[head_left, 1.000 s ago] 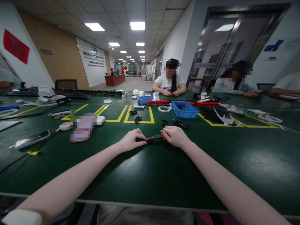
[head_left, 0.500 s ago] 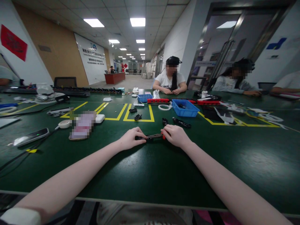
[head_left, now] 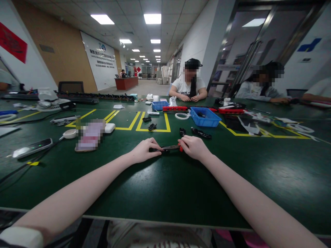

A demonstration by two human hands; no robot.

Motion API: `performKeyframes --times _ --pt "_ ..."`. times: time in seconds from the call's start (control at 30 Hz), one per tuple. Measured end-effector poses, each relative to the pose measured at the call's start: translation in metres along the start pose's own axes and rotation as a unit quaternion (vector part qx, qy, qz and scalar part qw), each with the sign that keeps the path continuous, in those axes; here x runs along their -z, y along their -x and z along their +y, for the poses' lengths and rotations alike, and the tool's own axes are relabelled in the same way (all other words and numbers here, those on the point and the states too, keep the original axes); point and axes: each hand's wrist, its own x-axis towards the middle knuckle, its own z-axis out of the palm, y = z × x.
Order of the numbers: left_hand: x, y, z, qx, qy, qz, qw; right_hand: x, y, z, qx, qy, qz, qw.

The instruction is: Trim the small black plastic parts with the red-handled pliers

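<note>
Pinched in my left hand (head_left: 145,150) is a small black part (head_left: 154,150), mostly covered by the fingers. My right hand (head_left: 193,147) is closed around the red handles of a pair of pliers (head_left: 171,147), whose metal jaws point left and meet the black part at my left fingertips. Whether the jaws grip it I cannot tell. Just beyond my right hand lie a small black piece (head_left: 182,132) and a longer black piece (head_left: 201,133). Two small black clip-like parts (head_left: 152,127) lie farther off inside a yellow tape outline.
A blue bin (head_left: 204,117) stands beyond my right hand, near a white ring (head_left: 182,116) and red strips (head_left: 174,108). A phone (head_left: 89,136), a white case (head_left: 110,128) and a cabled device (head_left: 32,148) lie to the left. A person (head_left: 190,86) sits opposite.
The view has shifted slightly. Both hands keep nearly the same pose, with the pliers still at the black part.
</note>
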Motion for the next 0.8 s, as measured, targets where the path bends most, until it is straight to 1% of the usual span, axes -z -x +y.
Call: performKeyframes --times 0.33,0.63,0.8 --pt "0.0000 -0.0002 -0.0023 -0.003 0.007 0.001 1.000 0.0000 -0.0004 -0.0072 -0.007 0.003 -0.003 1.000" --pt "-0.0001 -0.0013 -0.0013 -0.005 -0.003 -0.003 1.000 0.0029 -0.0026 0.0018 0.001 0.006 -0.019 1.000" --pt "-0.0013 -0.0015 -0.0034 -0.008 -0.004 -0.003 1.000 0.0033 -0.0024 0.0013 0.001 0.010 -0.023 1.000"
